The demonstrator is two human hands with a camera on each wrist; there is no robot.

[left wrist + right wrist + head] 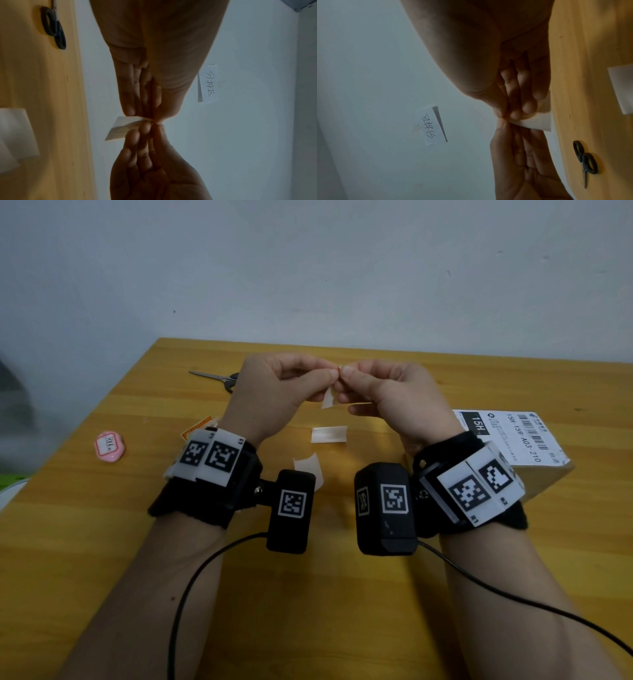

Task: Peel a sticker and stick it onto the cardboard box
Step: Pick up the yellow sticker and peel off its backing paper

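Head view: I see left hand (274,385) and right hand (387,392) raised over desk (102,542), both pinching sticker (329,398) at top corner. Cardboard box (534,450) at right, near right wrist.

Left wrist view: sticker (120,128) thin, floppy, featherlight; likely curls.

Right wrist view: fingertips (515,115) nip the corner; best hold is the edge, off the adhesive.
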